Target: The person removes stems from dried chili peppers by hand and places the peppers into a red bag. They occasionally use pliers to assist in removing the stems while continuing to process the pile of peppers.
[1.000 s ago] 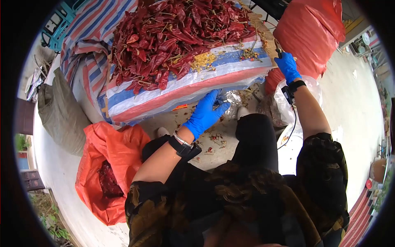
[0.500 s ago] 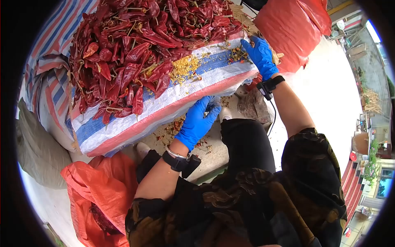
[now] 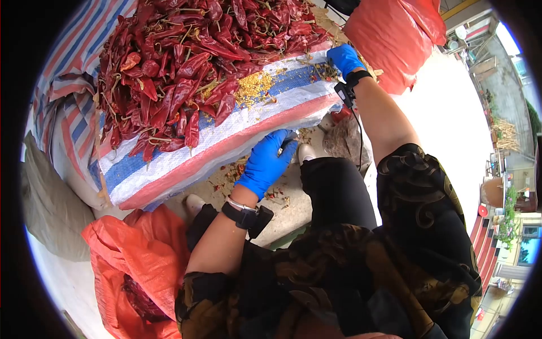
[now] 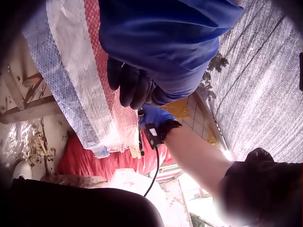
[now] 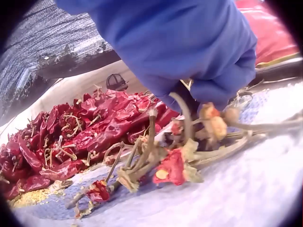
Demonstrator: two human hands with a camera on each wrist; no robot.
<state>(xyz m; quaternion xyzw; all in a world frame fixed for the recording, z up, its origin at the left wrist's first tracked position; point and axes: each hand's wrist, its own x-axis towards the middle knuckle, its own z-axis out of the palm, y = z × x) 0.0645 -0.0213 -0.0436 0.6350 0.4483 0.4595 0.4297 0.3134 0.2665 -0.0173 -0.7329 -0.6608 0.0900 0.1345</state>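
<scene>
Dried red chillies (image 3: 186, 62) lie heaped on a striped woven sheet (image 3: 226, 141), with yellow seeds (image 3: 254, 88) beside them. At the sheet's right edge my blue-gloved right hand (image 3: 345, 60) curls down over a small pile of stems. The right wrist view shows that hand (image 5: 189, 52) close up, its fingertips pinching stems (image 5: 187, 113) with chilli scraps around them. My gloved left hand (image 3: 265, 163) is below the sheet's front edge, fingers curled round a small metallic piece (image 3: 280, 151), mostly hidden. In the left wrist view its fingers (image 4: 135, 87) curl beside the sheet.
An open red bag (image 3: 135, 248) with dark red contents is at lower left, near a grey-green sack (image 3: 53, 203). A full red bag (image 3: 395, 42) stands at the back right. Scraps lie on the floor between the person's feet, and a stone-like lump (image 3: 345, 141) sits below the sheet's right end.
My right hand has come from beyond the sheet's right edge onto the stems, and its fingers have curled in. The left hand stays low by the front edge. The view has shifted.
</scene>
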